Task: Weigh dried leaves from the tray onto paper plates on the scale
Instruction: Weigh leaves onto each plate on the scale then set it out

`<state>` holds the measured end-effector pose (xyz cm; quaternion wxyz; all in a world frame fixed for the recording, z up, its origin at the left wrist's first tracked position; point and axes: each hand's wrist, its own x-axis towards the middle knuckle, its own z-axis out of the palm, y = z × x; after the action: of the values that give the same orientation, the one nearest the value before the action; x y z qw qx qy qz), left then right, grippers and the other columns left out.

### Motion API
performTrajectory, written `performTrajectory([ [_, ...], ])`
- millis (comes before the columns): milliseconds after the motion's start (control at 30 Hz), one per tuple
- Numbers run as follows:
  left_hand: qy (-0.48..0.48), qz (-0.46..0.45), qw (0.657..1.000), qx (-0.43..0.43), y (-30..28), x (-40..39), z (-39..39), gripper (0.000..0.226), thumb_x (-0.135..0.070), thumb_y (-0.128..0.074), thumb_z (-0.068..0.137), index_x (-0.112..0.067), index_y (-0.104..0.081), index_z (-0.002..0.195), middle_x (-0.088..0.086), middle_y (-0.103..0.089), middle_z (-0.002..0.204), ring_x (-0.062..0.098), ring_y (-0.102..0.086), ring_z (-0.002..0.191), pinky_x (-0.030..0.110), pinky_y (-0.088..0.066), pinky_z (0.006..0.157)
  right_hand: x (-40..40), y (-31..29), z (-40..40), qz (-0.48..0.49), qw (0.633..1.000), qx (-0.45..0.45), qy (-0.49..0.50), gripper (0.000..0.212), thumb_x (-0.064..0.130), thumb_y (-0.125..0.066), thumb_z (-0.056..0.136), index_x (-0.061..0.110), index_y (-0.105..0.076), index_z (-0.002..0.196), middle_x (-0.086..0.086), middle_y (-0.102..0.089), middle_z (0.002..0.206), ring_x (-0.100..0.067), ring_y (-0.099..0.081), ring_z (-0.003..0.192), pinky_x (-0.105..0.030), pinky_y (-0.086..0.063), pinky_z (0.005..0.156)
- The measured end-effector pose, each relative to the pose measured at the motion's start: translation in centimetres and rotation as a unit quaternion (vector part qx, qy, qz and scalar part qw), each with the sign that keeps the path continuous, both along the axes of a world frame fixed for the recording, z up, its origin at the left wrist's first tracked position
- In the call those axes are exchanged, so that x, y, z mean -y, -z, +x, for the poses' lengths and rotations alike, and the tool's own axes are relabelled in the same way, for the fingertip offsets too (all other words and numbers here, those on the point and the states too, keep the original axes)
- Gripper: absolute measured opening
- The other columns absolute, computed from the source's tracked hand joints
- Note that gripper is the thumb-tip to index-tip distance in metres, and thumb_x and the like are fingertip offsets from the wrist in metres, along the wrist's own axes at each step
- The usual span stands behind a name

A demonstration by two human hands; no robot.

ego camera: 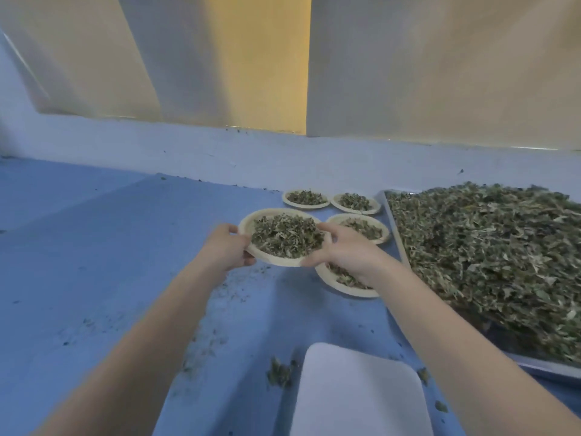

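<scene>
Above blue counter (125,247), my left hand (224,248) and right hand (347,251) gripped opposite rims of round leaf-filled paper plate (251,223).

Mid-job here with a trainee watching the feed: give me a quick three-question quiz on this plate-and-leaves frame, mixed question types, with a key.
1. True or false: both hands hold the same plate.
2. How many other filled plates lie on the table?
3. Multiple choice: the tray of loose leaves lies A) to the left of the plates, B) to the right of the plates, C) under the white scale.

Key
1. True: left hand grips its left rim, right hand its right rim.
2. Four; one is partly hidden under the right hand.
3. B.
</scene>
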<state>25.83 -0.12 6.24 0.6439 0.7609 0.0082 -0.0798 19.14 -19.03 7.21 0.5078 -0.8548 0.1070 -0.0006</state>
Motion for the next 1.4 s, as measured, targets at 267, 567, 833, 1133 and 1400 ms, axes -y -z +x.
performTrajectory([
  [267, 0.013, -0.001, 0.999, -0.039, 2.3, 3.5, 11.0, 0.024, 0.007, -0.045, 0.095, 0.001, -0.046, 0.118, 0.025, -0.052, 0.118, 0.023, -0.058, 0.069, 0.026, -0.055, 0.058, 2.4, 2.2, 12.6, -0.159, 0.987, 0.003, 0.011, 0.099, 0.030, -0.089, 0.061, 0.012, -0.033, 0.142, -0.005, -0.045, 0.142, -0.025, -0.043, 0.128, -0.031, -0.038, 0.087],
  [567, 0.005, 0.038, 0.996, -0.083, 5.1, 8.6, 17.7, 0.005, 0.008, -0.051, 0.092, 0.006, -0.047, 0.090, 0.016, -0.052, 0.082, 0.018, -0.060, 0.037, 0.033, -0.056, 0.067, 4.7, 5.3, 17.7, -0.461, 0.886, -0.060, 0.004, 0.030, 0.043, -0.059, 0.087, 0.016, -0.049, 0.081, 0.002, -0.054, 0.076, -0.024, -0.058, 0.101, -0.043, -0.030, 0.098],
  [833, 0.043, 0.095, 0.994, -0.023, 4.1, 8.6, 16.6, 0.030, 0.010, -0.051, 0.090, -0.009, -0.040, 0.070, 0.006, -0.046, 0.073, 0.017, -0.055, 0.068, 0.028, -0.054, 0.078, 4.2, 4.5, 15.5, -0.542, 0.839, -0.046, -0.009, 0.049, 0.040, -0.052, 0.093, 0.015, -0.040, 0.133, -0.010, -0.047, 0.129, -0.031, -0.040, 0.124, -0.051, -0.019, 0.107],
  [1133, 0.163, 0.082, 0.983, 0.034, -3.3, 7.0, 0.9, 0.034, 0.003, -0.052, 0.092, 0.000, -0.050, 0.125, 0.015, -0.053, 0.110, 0.020, -0.062, 0.075, 0.030, -0.054, 0.078, 1.2, -1.4, 2.4, -0.365, 0.931, 0.022, -0.001, 0.059, 0.046, -0.058, 0.088, 0.018, -0.040, 0.137, -0.006, -0.046, 0.136, -0.026, -0.042, 0.127, -0.047, -0.035, 0.103],
  [1400, 0.271, 0.097, 0.944, 0.163, -7.5, 8.6, -16.6, 0.006, -0.007, -0.057, 0.088, -0.009, -0.060, 0.092, 0.017, -0.068, 0.091, 0.023, -0.060, 0.072, 0.037, -0.055, 0.072, -0.3, -4.8, -16.9, -0.333, 0.932, 0.123, 0.080, 0.027, 0.037, -0.054, 0.091, 0.020, -0.058, 0.112, 0.001, -0.057, 0.100, -0.022, -0.058, 0.097, -0.033, -0.047, 0.072],
])
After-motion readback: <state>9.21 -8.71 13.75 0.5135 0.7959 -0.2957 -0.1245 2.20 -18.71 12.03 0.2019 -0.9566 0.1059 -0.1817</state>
